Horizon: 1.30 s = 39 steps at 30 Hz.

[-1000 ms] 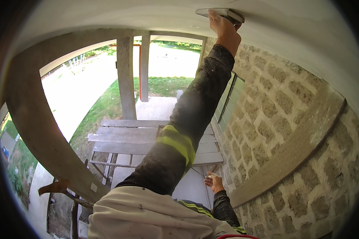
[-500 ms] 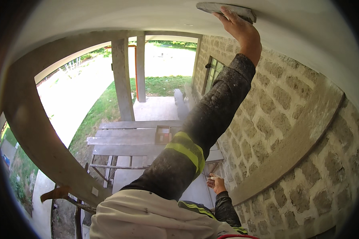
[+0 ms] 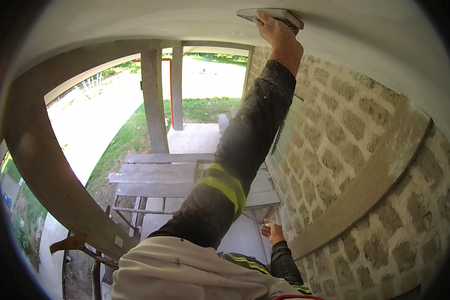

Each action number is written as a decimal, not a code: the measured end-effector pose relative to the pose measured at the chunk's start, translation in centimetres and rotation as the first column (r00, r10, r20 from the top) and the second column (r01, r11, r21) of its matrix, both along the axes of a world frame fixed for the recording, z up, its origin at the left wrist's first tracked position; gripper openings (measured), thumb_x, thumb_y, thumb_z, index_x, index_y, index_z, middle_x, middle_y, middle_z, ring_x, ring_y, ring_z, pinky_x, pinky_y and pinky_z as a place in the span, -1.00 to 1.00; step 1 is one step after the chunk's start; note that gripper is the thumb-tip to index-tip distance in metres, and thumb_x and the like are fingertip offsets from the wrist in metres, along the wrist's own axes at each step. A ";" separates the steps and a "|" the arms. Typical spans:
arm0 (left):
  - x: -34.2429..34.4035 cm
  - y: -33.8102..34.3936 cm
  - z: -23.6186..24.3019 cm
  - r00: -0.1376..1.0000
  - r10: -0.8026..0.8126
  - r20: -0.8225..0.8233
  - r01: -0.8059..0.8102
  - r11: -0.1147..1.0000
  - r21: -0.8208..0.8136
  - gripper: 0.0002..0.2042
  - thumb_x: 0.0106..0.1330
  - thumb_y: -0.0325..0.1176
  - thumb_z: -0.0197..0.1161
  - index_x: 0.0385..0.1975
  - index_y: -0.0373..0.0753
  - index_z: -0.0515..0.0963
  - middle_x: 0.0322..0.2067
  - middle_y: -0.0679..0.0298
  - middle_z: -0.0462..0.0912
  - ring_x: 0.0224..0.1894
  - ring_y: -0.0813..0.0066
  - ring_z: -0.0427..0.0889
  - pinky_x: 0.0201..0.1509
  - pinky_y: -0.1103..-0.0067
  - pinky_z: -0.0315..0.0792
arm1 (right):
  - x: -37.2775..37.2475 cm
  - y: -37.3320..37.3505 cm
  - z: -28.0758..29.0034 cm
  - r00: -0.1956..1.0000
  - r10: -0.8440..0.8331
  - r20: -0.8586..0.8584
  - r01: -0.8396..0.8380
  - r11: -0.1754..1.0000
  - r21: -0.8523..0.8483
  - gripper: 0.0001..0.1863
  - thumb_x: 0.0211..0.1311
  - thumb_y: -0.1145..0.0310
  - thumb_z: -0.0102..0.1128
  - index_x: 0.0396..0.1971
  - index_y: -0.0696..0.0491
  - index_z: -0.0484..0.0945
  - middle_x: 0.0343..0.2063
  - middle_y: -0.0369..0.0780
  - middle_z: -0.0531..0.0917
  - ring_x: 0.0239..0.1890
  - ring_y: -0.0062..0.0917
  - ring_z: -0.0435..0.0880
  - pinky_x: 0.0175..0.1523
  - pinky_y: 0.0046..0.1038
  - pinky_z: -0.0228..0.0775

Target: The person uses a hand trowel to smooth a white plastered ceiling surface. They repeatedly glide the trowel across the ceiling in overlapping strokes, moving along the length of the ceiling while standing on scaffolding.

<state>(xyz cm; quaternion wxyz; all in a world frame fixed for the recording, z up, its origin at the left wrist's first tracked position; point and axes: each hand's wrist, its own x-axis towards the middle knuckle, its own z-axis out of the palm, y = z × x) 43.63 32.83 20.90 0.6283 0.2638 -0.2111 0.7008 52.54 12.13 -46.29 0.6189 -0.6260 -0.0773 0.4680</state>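
My left hand [image 3: 279, 36] reaches high overhead, its fingers closed around the edge of a flat grey sanding block [image 3: 245, 14]. The block's broad face lies against the pale ceiling [image 3: 185, 20]; the contact surface itself is hidden. Dust coats the hand and the dark sleeve, which carries a yellow-green band. Low down on the right, my right hand [image 3: 272, 232] hangs near the stone wall with its fingers apart and loosely bent. I see nothing held in it.
A plank platform [image 3: 150, 177] on a metal frame stands below, a box [image 3: 201, 169] on it partly hidden by my arm. Stone wall [image 3: 355, 150] with a sloping band [image 3: 370, 175] closes the right. Posts [image 3: 154, 100] rise ahead; a curved beam [image 3: 50, 165] spans the left.
My left hand and the sanding block have shifted left along the ceiling, and the arm swung with them. More of the window on the right wall shows. My right hand stays nearly still.
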 end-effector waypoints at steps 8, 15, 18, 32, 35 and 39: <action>-0.9 1.9 -0.4 0.974 -0.220 -0.050 0.222 0.973 0.058 -0.36 0.58 0.18 -0.20 0.41 -0.20 0.05 0.24 0.03 0.30 0.19 0.15 0.50 0.21 0.32 0.60 | -0.4 0.3 -0.2 0.998 0.042 -0.041 -0.042 0.999 0.007 -0.60 0.26 0.49 0.04 0.08 0.12 0.60 -0.25 -0.13 0.68 -0.31 -0.33 0.71 -0.18 -0.28 0.63; -1.7 2.1 -0.6 0.995 -0.104 0.004 0.104 0.995 0.011 -0.29 0.58 0.19 -0.18 0.57 -0.03 -0.16 0.19 0.09 0.35 -0.01 0.26 0.56 0.04 0.34 0.60 | -0.4 0.7 -0.1 0.998 0.038 -0.058 -0.037 0.999 0.007 -0.59 0.25 0.51 0.04 0.10 0.13 0.60 -0.25 -0.12 0.69 -0.30 -0.33 0.71 -0.18 -0.27 0.62; -1.7 3.0 -0.6 0.979 -0.206 0.009 0.203 0.971 0.124 -0.39 0.59 0.16 -0.21 0.45 -0.11 0.04 0.16 0.06 0.37 0.03 0.22 0.55 0.09 0.29 0.63 | -0.5 0.8 0.0 0.999 0.024 -0.041 -0.024 1.000 -0.010 -0.59 0.24 0.51 0.05 0.09 0.14 0.60 -0.25 -0.12 0.69 -0.30 -0.33 0.71 -0.18 -0.28 0.62; -2.6 0.0 0.0 0.886 0.391 0.250 -0.377 0.921 -0.101 -0.28 0.57 0.21 -0.18 0.45 -0.28 0.03 0.21 0.01 0.33 0.11 0.18 0.51 0.10 0.23 0.60 | -0.5 0.7 0.0 0.997 0.046 -0.057 -0.045 0.999 0.023 -0.60 0.24 0.52 0.02 0.09 0.15 0.58 -0.27 -0.13 0.68 -0.33 -0.35 0.70 -0.19 -0.30 0.62; -1.9 -0.2 -0.4 0.984 -0.178 0.006 0.178 0.984 -0.026 -0.29 0.56 0.22 -0.17 0.47 -0.20 0.03 0.21 0.03 0.34 0.11 0.19 0.52 0.11 0.19 0.59 | -0.3 0.9 -0.4 0.995 0.065 -0.073 -0.063 0.998 0.019 -0.59 0.23 0.52 0.04 0.10 0.13 0.58 -0.28 -0.14 0.68 -0.33 -0.35 0.70 -0.20 -0.29 0.62; -1.1 -0.6 -0.6 0.990 -0.077 0.116 0.063 0.991 0.118 -0.23 0.56 0.21 -0.11 0.58 -0.04 -0.21 0.34 0.03 0.22 0.21 0.18 0.45 0.14 0.19 0.56 | 0.2 1.1 -0.7 0.998 0.027 -0.052 -0.025 0.999 0.038 -0.58 0.23 0.51 0.05 0.10 0.11 0.57 -0.27 -0.14 0.68 -0.33 -0.34 0.70 -0.20 -0.28 0.62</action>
